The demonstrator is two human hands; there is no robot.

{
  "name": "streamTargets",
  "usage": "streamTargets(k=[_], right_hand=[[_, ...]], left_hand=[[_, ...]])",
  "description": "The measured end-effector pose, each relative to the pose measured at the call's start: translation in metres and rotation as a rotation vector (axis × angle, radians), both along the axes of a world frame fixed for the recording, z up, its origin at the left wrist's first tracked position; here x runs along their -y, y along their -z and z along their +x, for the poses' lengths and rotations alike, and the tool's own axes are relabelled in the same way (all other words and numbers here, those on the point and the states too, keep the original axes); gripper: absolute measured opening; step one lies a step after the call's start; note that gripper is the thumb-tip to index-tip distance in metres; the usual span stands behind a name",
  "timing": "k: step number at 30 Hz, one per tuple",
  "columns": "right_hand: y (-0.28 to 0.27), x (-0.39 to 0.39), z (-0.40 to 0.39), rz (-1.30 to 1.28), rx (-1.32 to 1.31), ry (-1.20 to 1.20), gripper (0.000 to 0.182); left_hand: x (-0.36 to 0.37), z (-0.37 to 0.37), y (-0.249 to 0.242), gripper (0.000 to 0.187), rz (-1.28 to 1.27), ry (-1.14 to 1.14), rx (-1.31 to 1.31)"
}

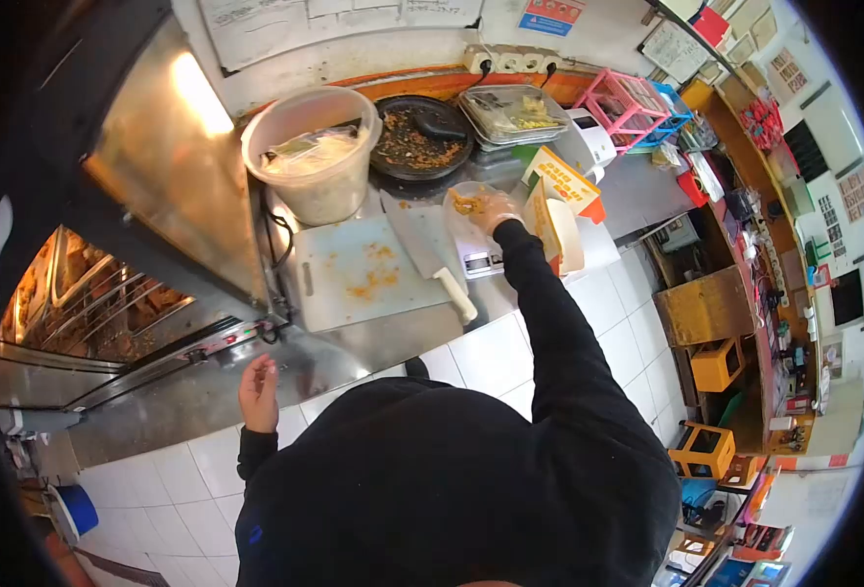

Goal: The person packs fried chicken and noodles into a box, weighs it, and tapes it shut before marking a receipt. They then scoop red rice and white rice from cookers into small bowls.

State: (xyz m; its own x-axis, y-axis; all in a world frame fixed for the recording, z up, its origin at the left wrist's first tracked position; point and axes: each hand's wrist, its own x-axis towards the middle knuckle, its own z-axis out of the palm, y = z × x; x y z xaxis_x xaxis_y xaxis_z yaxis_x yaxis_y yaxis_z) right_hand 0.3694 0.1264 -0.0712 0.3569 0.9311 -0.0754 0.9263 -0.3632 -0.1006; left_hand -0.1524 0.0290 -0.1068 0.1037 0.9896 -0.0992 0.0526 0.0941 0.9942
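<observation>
My right hand (496, 210) reaches over the white kitchen scale (463, 238), its fingers down at some orange-brown food pieces (467, 203); what it grips I cannot tell. Right beside that wrist stands an open carton (569, 233), and another printed yellow-and-white carton (571, 183) is just behind. Held away from the counter at lower left, my left hand (259, 393) has loosely bent fingers and nothing in them. A large knife (420, 245) with a white handle lies across the right side of a white cutting board (329, 304), which has orange crumbs scattered on it.
A big plastic tub (329, 196) stands behind the board, beside a black round pan (393, 168) with food scraps. Farther right are a lidded food tray (513, 112) and a pink rack (626, 108). A lit glass-sided cabinet (173, 157) borders the left.
</observation>
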Motion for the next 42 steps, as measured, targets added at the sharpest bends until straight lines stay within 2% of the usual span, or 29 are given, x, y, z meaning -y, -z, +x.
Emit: streamTargets(k=[2, 3, 6, 9, 13, 19, 22, 25, 29, 32, 33, 36, 38, 40, 42], right_hand=[[0.030, -0.006, 0.018, 0.051, 0.032, 0.042, 0.043], [0.022, 0.003, 0.014, 0.151, -0.066, 0.044, 0.045], [0.005, 0.014, 0.025, 0.202, -0.253, -0.028, 0.047], [-0.002, 0.025, 0.042, 0.502, -0.537, 0.145, 0.034], [-0.009, 0.031, 0.065, 0.614, -0.644, 0.301, 0.028], [-0.007, 0.033, 0.057, 0.617, -0.794, 0.276, 0.028], [0.023, 0.027, 0.070, 0.578, -0.630, 0.168, 0.027], [-0.003, 0.037, 0.053, 0.127, -0.219, 0.087, 0.029], [0.045, 0.031, 0.049, 0.011, -0.116, 0.112, 0.026], [0.054, 0.019, 0.046, -0.010, -0.126, 0.147, 0.025], [0.061, 0.014, 0.051, -0.023, -0.079, 0.078, 0.026], [0.071, 0.006, 0.063, -0.080, 0.056, 0.158, 0.027], [0.052, 0.020, 0.066, 0.094, 0.052, 0.114, 0.029], [-0.011, 0.036, 0.014, 0.382, -0.036, 0.129, 0.030], [-0.053, 0.039, -0.051, 0.464, -0.302, -0.115, 0.027]], left_hand=[[0.002, 0.040, -0.001, 0.029, 0.011, 0.052, -0.009], [0.004, 0.060, -0.001, 0.029, 0.010, 0.074, -0.006], [0.011, 0.095, 0.006, 0.030, -0.029, 0.120, -0.044], [0.019, 0.117, 0.011, 0.030, -0.053, 0.129, -0.050], [0.018, 0.134, 0.011, 0.031, -0.057, 0.093, -0.006], [0.011, 0.151, 0.004, 0.031, -0.054, 0.089, 0.008], [0.010, 0.154, -0.003, 0.028, -0.075, 0.079, 0.041], [0.011, 0.149, -0.001, 0.028, -0.084, 0.075, 0.038], [0.011, 0.137, 0.011, 0.029, -0.100, 0.080, 0.043], [0.007, 0.128, 0.020, 0.033, -0.063, 0.087, 0.069], [0.007, 0.124, 0.018, 0.033, -0.060, 0.090, 0.070], [0.009, 0.103, 0.020, 0.030, -0.040, 0.097, 0.099], [0.007, 0.083, 0.019, 0.027, -0.061, 0.089, 0.122], [0.006, 0.060, 0.024, 0.026, -0.046, 0.073, 0.128], [0.009, 0.029, 0.025, 0.025, -0.047, 0.047, 0.086]])
